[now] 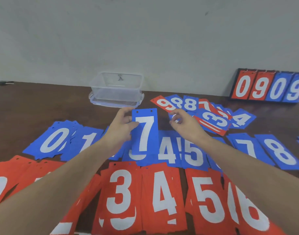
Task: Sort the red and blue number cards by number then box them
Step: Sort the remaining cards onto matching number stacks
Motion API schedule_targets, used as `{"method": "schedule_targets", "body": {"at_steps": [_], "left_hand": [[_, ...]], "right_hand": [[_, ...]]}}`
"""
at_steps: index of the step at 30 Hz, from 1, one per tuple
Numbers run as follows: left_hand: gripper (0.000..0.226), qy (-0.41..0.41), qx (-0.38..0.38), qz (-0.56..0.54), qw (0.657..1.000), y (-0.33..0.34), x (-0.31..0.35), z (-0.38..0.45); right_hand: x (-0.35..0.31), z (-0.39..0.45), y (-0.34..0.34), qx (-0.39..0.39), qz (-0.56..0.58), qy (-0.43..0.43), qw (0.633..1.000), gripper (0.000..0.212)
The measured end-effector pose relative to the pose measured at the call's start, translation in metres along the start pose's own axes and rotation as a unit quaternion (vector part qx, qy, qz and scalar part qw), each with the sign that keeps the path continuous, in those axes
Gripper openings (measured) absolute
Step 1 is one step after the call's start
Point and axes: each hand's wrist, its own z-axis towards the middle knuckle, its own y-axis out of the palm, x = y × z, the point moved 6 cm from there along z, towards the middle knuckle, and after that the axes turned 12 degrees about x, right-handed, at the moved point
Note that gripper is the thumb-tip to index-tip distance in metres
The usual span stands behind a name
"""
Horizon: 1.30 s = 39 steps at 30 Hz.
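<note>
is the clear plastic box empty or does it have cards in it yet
Empty: through the clear plastic box only its bare bottom shows, with no cards inside.

A dark brown wooden tabletop (35, 106) runs back to a plain, pale grey-white wall (145, 34), which bears a few faint scuffs. The light is soft and even, without hard shadows.

Scoreboard (268, 87) reading 0909 leans against grey wall (145, 31)
</note>
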Motion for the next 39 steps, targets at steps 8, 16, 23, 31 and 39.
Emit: {"method": "schedule_targets", "body": {"at_steps": [8, 16, 23, 31, 39], "left_hand": [[0.028, -0.018, -0.074, 0.020, 0.997, 0.117, -0.002, 0.006], [0.033, -0.019, -0.140, 0.097, 0.985, 0.262, -0.007, -0.004], [0.049, 0.077, -0.191, 0.229, 0.951, 0.354, -0.016, -0.017], [0.044, 0.210, -0.103, 0.362, 0.902, 0.360, -0.025, 0.012], [0.059, 0.141, 0.040, 0.423, 0.894, 0.321, -0.025, 0.063]], "right_hand": [[0.070, -0.016, -0.095, 0.077, -0.004, 0.068, 0.995, 0.025], [0.160, -0.050, -0.202, 0.156, 0.016, 0.128, 0.979, 0.024], [0.217, -0.057, -0.257, 0.161, -0.005, 0.148, 0.976, 0.025], [0.241, -0.023, -0.248, 0.107, -0.013, 0.087, 0.990, 0.027], [0.243, 0.044, -0.224, 0.090, -0.149, 0.037, 0.984, 0.055]]}}
